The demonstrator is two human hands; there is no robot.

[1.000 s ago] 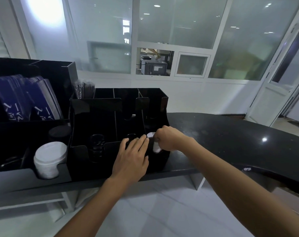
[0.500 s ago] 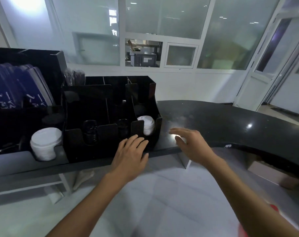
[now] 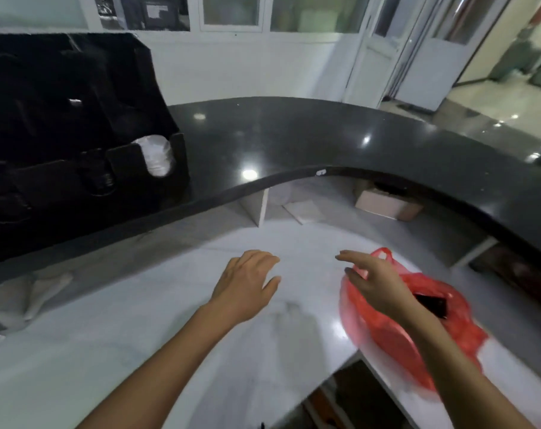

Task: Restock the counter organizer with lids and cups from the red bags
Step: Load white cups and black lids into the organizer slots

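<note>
I see my left hand over the white lower counter, fingers loose, holding nothing; my right hand spread and empty above the red bag. White lids sit in the black organizer's rightmost front slot, well apart from both hands

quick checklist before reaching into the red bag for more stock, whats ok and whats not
1. Right hand free: ok, fingers open, holds nothing.
2. Left hand free: ok, open, over the white worktop.
3. Red bag within reach: ok, on the worktop under the right hand.
4. Bag mouth open: ok, a dark item shows inside.
5. Contents are lids or cups: cannot tell, blurred.
6. Organizer right slot stocked: ok, white lids in it.
</note>
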